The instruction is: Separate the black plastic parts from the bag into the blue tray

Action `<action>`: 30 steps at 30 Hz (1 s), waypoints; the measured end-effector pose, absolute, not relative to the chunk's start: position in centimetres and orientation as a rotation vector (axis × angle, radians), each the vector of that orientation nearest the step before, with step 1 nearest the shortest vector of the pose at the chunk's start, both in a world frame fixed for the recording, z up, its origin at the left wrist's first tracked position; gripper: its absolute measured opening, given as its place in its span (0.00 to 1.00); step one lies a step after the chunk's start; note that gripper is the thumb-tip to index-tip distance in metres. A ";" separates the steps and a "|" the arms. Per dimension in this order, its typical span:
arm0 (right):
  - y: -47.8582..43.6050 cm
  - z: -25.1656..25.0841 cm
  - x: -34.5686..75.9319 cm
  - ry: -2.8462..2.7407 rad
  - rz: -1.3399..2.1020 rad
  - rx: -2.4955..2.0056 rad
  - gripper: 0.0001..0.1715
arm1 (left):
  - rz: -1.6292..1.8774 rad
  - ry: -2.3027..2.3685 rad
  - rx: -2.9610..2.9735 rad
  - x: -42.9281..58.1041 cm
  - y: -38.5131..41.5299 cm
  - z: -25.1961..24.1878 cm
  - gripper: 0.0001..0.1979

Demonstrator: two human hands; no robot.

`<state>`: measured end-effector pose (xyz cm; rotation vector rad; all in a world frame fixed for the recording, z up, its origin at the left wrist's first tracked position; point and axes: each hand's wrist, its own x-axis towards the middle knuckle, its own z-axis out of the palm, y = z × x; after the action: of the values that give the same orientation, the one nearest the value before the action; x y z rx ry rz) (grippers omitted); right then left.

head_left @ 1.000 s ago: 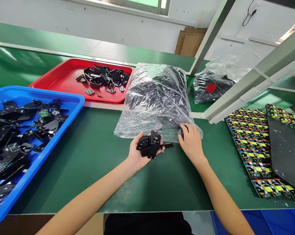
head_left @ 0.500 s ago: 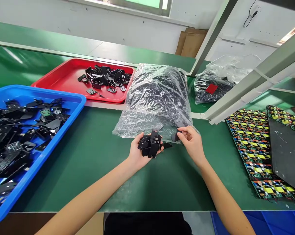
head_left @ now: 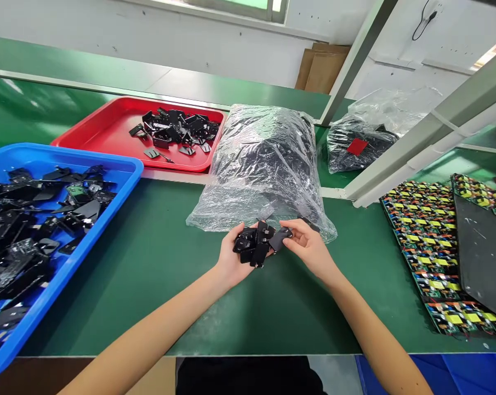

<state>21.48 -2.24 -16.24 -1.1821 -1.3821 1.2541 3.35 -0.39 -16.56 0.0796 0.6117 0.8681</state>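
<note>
- Hands: two, both just in front of the near edge of the large clear bag (head_left: 268, 153), my landmark.
- Left hand (head_left: 232, 259): palm up, fingers curled under one bunch of black parts (head_left: 254, 246); they overlap, so I cannot count them.
- Right hand (head_left: 312, 249): thumb and fingers pinch one dark plate (head_left: 279, 240) beside the bunch; from my feed I cannot tell whether the two touch.
- Bags: I count two. The smaller bag (head_left: 341, 144), with one red patch (head_left: 357, 146), lies right of the large one, dark contents showing through both.
- Trays: two. Red tray (head_left: 108, 134) directly left of the large bag, holding one pile of black pieces (head_left: 174, 129); blue tray (head_left: 72, 269) further left and nearer, with many dark parts (head_left: 9, 219), too jumbled to count.
- Circuit boards (head_left: 420, 236): at least two panels, well right of the large bag, partly under one dark sheet (head_left: 484, 247).
- Cardboard (head_left: 324, 71): at least two pieces, behind the large bag and slightly right.
</note>
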 end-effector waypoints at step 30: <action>-2.5 -15.5 21.7 -1.403 1.216 -1.086 0.20 | 0.854 0.641 0.118 3.2 -0.4 -16.5 0.17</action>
<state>21.68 -2.48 -15.54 -1.0862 -1.4034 1.2161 3.22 -0.44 -16.55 0.1184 0.6410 0.8541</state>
